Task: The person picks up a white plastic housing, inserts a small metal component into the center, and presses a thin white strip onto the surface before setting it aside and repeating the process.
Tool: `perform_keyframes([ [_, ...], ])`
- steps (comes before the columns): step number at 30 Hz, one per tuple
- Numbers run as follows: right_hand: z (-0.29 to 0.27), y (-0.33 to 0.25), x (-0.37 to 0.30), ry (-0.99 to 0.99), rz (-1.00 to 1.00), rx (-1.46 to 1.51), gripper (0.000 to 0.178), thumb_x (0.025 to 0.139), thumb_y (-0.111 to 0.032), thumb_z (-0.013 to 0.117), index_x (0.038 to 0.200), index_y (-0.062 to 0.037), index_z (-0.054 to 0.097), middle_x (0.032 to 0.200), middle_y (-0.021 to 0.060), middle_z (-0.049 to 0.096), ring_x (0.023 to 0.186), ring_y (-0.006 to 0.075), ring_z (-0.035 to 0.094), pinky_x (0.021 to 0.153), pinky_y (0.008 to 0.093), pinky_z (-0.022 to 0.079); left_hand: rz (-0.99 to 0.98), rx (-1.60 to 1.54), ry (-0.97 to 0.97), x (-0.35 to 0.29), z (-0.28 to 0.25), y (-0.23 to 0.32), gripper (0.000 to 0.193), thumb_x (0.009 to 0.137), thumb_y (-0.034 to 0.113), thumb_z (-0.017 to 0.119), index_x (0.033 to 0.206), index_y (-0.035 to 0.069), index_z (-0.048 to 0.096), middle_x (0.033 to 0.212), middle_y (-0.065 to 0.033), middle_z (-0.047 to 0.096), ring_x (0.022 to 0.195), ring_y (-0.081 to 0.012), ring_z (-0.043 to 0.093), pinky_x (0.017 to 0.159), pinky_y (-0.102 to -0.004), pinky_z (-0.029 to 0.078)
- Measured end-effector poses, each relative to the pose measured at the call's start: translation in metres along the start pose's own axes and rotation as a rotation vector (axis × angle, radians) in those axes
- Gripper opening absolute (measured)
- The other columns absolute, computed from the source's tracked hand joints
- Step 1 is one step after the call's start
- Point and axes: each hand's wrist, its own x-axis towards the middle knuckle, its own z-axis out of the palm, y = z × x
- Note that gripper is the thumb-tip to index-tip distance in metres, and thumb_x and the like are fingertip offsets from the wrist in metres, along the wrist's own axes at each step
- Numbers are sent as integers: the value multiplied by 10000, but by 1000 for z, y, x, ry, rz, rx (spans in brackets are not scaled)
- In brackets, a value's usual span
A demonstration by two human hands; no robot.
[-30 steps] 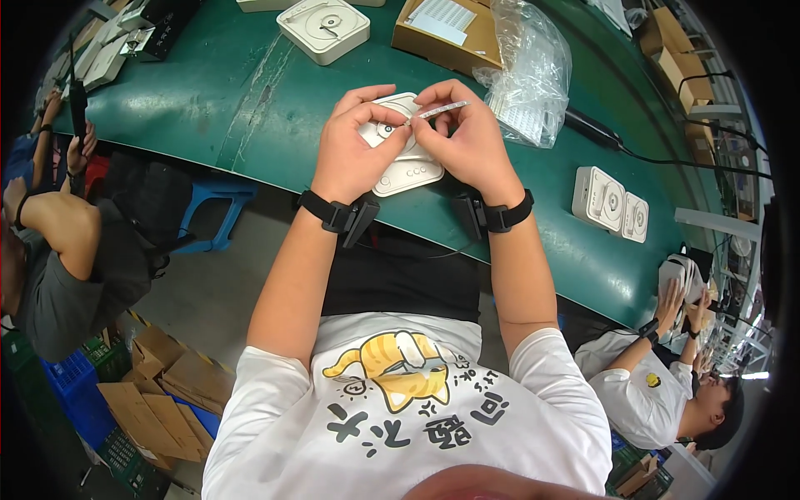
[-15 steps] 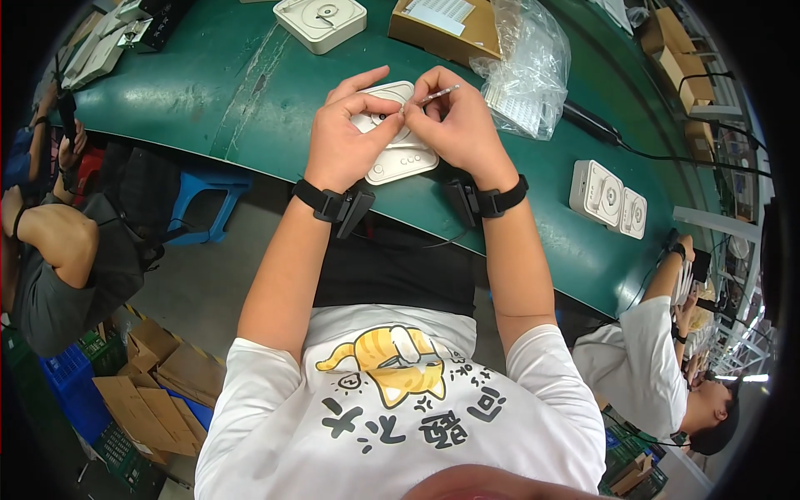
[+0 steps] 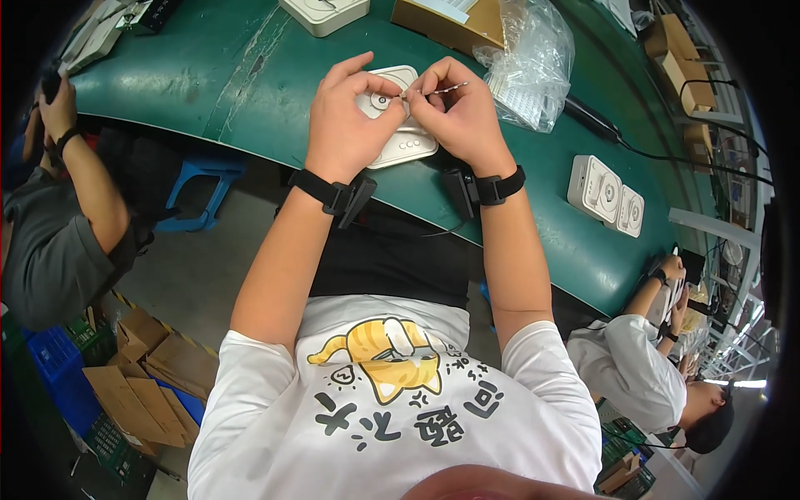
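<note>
Though partly hidden, thin strip (image 3: 451, 87) in both tightly pinched hands (image 3: 346, 127) (white device (image 3: 407, 147) beneath).

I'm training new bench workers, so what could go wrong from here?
The thin strip pokes out between the fingers of the right hand, so it might slip or bend.

The left hand and right hand work close over the white case, so a bump could shift it.

The crumpled clear plastic bag lies near the right hand; a dropped strip might be hard to spot there.
</note>
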Motion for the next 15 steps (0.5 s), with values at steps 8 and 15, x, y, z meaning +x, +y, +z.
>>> perform_keyframes([
  [8,2,0,3,11,-12,21,251,1012,-46,858,992,-89,612,1021,-21,777,768,26,504,713,224,472,29,-45,-24,9,-2,-7,175,894,198,918,1020,83,881,1444,-180,796,1442,-353,717,1162,-493,589],
  [15,-1,-4,0,8,-49,-55,265,1018,-11,862,995,-81,607,1057,10,784,817,34,543,740,228,470,40,-99,-20,4,-4,-6,176,898,198,918,1023,83,873,1436,-168,805,1429,-352,726,1147,-491,595],
])
